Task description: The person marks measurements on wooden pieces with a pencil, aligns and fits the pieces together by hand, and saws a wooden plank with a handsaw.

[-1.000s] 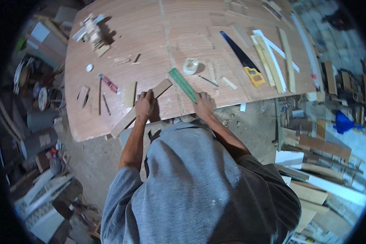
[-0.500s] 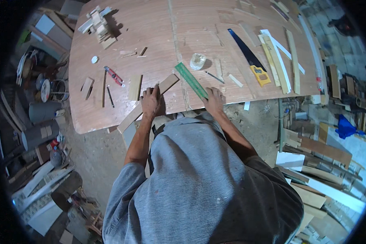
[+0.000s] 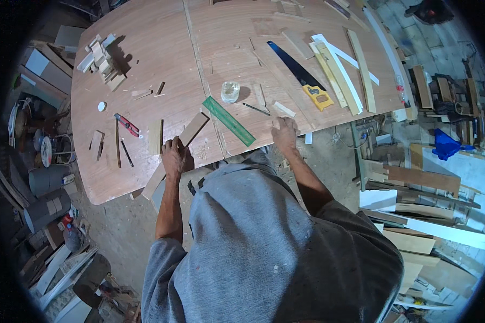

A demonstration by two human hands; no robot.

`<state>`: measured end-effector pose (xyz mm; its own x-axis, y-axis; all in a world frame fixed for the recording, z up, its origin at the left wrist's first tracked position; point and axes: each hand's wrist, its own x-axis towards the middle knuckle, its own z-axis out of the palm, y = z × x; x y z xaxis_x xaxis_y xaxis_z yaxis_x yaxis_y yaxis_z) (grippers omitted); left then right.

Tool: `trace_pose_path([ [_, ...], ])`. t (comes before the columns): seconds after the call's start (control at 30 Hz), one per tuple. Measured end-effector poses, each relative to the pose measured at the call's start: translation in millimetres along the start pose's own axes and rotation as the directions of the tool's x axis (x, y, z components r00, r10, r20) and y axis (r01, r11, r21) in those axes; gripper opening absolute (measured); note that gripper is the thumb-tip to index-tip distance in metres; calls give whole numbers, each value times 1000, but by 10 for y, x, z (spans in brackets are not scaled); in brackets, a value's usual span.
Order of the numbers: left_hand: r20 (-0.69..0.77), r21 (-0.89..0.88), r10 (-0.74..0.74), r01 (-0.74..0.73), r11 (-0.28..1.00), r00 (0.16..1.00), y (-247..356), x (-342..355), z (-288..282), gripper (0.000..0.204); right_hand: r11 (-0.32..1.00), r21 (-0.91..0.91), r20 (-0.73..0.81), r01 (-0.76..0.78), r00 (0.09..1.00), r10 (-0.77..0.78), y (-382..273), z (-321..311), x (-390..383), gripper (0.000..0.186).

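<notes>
My left hand [image 3: 173, 158] is closed over a flat wooden strip [image 3: 195, 128], which slants across the table's near edge and sticks out toward me. Right of the strip lies a green ruler [image 3: 229, 121], flat on the tabletop, with no hand on it. My right hand [image 3: 285, 135] is apart from the ruler at the near edge, fingers spread and holding nothing that shows. Beyond that hand are a dark pencil [image 3: 257, 109] and a small pale wood offcut [image 3: 284, 110]. A short wooden block [image 3: 156, 137] rests just beyond my left hand.
On the table [image 3: 161, 64] are a handsaw [image 3: 302, 75] with a yellow handle, long wood strips [image 3: 337, 78], a clear tub [image 3: 230, 92], a red utility knife [image 3: 126, 125], and a small wooden model [image 3: 102, 62]. Stacked boards [image 3: 420, 180] fill the floor at right.
My right hand has let go of the green ruler and moved right, away from it. My left hand stays on the wooden strip. The whole view has shifted, with the table lying further left.
</notes>
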<state>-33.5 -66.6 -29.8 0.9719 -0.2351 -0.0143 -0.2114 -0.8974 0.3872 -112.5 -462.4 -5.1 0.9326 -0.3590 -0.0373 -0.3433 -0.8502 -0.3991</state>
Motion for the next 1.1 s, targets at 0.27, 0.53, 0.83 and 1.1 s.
trace_pose_path([
  [0.27, 13, 1, -71, 71, 997, 997, 78, 71, 10, 49, 969, -204, -97, -140, 988, 122, 684, -327, 703, 50],
  [0.53, -104, -199, -201, 178, 964, 974, 296, 66, -19, 60, 927, -359, 11, -114, 992, 126, 754, -248, 1256, 53],
  [0.83, -97, -639, -378, 233, 733, 921, 647, 494, -327, 60, 990, 14, 29, 142, 989, -142, 1410, -56, 1417, 51],
  [1.1, -4, -981, -451, 85, 177, 893, 1192, 882, -1012, 43, 777, 536, -102, 331, 939, -329, -45, -1408, 559, 54],
])
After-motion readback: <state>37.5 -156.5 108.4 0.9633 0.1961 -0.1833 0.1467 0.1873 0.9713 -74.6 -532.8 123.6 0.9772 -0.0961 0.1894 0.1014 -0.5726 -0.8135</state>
